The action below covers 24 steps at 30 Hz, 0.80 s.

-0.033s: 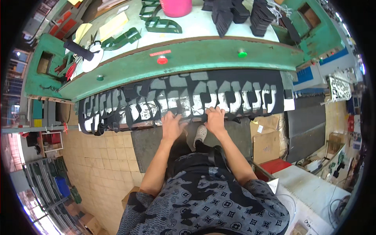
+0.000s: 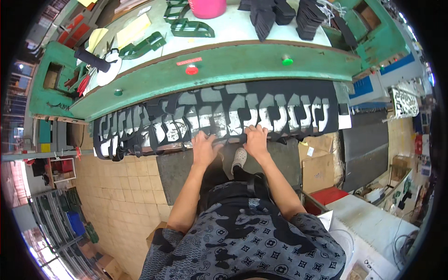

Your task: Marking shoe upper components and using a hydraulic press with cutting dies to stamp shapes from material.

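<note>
A: Nearest first?
B: Patterned shirt (image 2: 261,238), then a pale shoe (image 2: 239,157) on the dark mat (image 2: 179,170).
A: Hands?
B: Left hand (image 2: 204,147) and right hand (image 2: 256,141), slightly apart, fingers bent at the near edge of the black sheet (image 2: 261,87). Whether they grip it: cannot tell.
A: Sheet position?
B: Lengthwise in front of the green beam (image 2: 238,62); row of cut-outs (image 2: 322,114), many showing white.
A: Beyond?
B: Beam bears a red button (image 2: 192,70) and green button (image 2: 287,61). Behind, on the tabletop (image 2: 233,31): green dies (image 2: 192,29) left of and before a pink tub (image 2: 207,8); black stacks (image 2: 308,22) rightward.
</note>
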Tool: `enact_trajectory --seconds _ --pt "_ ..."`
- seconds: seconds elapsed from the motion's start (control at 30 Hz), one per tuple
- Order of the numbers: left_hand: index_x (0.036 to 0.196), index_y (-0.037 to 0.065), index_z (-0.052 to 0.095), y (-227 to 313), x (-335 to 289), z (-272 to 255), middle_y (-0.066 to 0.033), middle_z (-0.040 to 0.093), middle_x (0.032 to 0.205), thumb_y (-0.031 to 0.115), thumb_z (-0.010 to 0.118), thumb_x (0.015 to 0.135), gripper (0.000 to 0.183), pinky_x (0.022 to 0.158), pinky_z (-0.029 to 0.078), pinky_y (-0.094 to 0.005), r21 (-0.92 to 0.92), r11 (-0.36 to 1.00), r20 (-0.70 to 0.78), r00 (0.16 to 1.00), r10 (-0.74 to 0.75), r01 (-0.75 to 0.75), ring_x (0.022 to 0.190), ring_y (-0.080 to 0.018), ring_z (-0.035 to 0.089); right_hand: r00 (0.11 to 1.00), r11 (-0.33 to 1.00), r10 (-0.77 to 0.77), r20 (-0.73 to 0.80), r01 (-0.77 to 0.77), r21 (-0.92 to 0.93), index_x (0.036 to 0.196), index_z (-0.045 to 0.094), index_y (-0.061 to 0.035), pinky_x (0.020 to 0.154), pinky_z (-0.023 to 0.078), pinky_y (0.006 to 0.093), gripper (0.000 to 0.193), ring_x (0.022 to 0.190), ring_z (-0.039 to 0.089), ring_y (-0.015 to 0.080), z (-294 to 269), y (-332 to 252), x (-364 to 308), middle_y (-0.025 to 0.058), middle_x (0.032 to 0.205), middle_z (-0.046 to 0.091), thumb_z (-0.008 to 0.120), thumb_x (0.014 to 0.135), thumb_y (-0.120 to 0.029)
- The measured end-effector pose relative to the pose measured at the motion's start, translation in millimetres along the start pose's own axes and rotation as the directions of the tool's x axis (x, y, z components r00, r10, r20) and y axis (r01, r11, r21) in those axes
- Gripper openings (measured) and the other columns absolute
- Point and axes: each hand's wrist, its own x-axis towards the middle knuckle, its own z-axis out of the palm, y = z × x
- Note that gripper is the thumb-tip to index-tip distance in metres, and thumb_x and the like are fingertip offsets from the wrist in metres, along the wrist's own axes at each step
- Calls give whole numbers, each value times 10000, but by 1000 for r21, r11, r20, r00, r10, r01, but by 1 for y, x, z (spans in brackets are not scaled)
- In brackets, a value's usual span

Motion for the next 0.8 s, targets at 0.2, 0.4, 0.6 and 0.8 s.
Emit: enact_trajectory --seconds 0.2,0.4,0.6,0.8 --pt "1054 133 782 -2 11 4 -124 571 1025 329 912 761 376 904 419 -466 1 999 59 997 -48 48 1034 -338 555 998 999 -38 -46 38 9 1018 719 -106 955 406 492 416 1094 600 299 2 9 5 63 1075 688 892 644 -157" --pt "1023 118 774 -9 9 5 -121 540 970 389 908 766 397 869 425 -459 -6 1000 78 997 -21 22 973 -335 549 991 997 -78 106 80 -6 1096 705 -109 1015 392 482 449 1171 601 287 4 17 6 90 1145 692 893 702 -210" --pt "999 162 823 -26 6 -17 -77 534 954 380 924 745 350 916 372 -427 -155 984 266 963 -49 93 1011 -284 558 835 898 -354 422 176 404 1066 787 -75 951 545 450 448 981 736 317 -44 45 58 106 983 767 947 717 -307" --pt "959 165 828 -43 70 -36 -46 578 984 345 919 777 271 925 384 -420 -336 935 163 985 -62 115 983 -254 577 974 997 9 -228 8 76 1285 578 -90 822 585 488 603 920 680 423 -43 16 194 158 947 606 828 862 -439"
